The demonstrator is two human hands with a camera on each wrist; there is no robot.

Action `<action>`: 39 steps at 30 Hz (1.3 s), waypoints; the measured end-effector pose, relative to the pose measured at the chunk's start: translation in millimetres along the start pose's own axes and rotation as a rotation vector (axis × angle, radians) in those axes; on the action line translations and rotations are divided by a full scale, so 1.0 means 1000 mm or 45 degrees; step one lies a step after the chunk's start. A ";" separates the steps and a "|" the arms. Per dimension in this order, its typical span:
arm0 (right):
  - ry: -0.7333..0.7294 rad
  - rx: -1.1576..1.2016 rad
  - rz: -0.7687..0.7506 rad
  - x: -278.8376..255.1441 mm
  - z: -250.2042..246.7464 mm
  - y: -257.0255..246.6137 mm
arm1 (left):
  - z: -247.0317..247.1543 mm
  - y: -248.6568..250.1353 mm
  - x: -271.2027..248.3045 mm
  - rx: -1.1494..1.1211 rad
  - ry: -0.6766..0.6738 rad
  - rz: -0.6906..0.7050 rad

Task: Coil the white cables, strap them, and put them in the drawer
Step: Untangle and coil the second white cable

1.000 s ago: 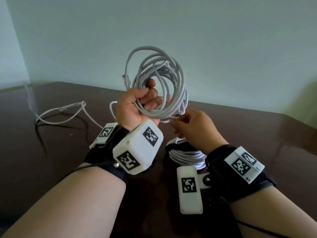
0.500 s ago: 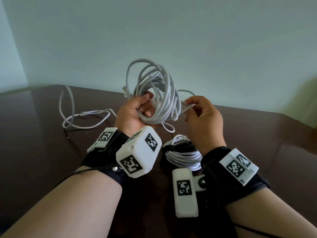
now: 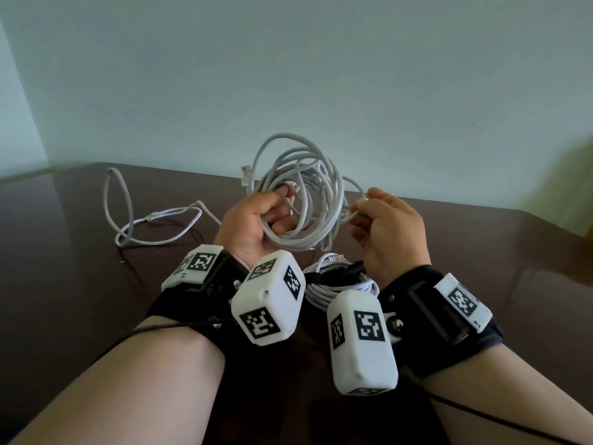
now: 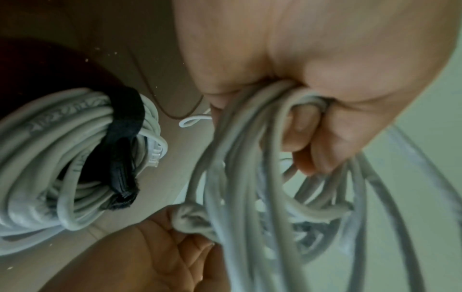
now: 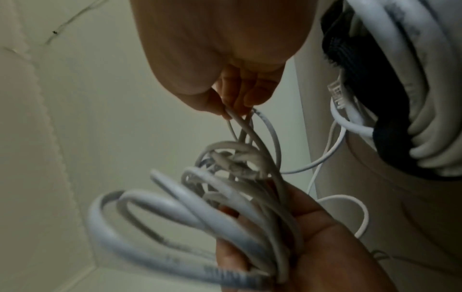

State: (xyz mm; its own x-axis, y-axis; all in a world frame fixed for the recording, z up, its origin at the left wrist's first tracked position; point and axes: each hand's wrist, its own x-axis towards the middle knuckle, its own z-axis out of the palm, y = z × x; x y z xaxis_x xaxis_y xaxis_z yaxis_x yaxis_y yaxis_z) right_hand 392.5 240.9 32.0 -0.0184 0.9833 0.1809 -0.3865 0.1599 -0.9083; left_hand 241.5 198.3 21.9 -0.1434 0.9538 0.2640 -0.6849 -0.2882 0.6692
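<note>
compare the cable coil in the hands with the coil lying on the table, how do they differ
The held coil is up off the table, gripped by the left hand, while the right hand pinches one strand; the strapped coil lies on the table. The held coil's loops are loose, splayed and unstrapped; the strapped coil is a tight bundle cinched by a black strap. Both are white cable.

Bare forearms, black wrist straps (image 3: 192,303), white camera blocks (image 3: 268,298) with black-and-white square markers, thin black cables (image 3: 154,329).
</note>
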 end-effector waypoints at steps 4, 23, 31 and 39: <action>-0.040 0.034 0.083 0.002 -0.002 -0.002 | -0.003 0.003 0.000 0.045 -0.006 -0.034; -0.248 -0.145 0.221 0.017 -0.015 0.002 | -0.013 -0.009 0.006 0.332 0.354 0.119; -0.249 -0.084 0.268 0.017 -0.016 0.003 | -0.026 -0.008 0.012 0.242 0.265 0.142; -0.341 -0.119 0.208 0.019 -0.019 -0.001 | -0.026 -0.004 0.011 0.295 0.096 0.117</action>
State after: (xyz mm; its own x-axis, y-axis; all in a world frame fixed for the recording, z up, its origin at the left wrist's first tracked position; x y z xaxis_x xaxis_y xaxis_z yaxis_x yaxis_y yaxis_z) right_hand 410.0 260.7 28.8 -0.3201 0.9408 0.1116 -0.2725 0.0214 -0.9619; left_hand 224.2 211.7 4.3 -0.2561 0.9239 0.2842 -0.4863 -0.3772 0.7882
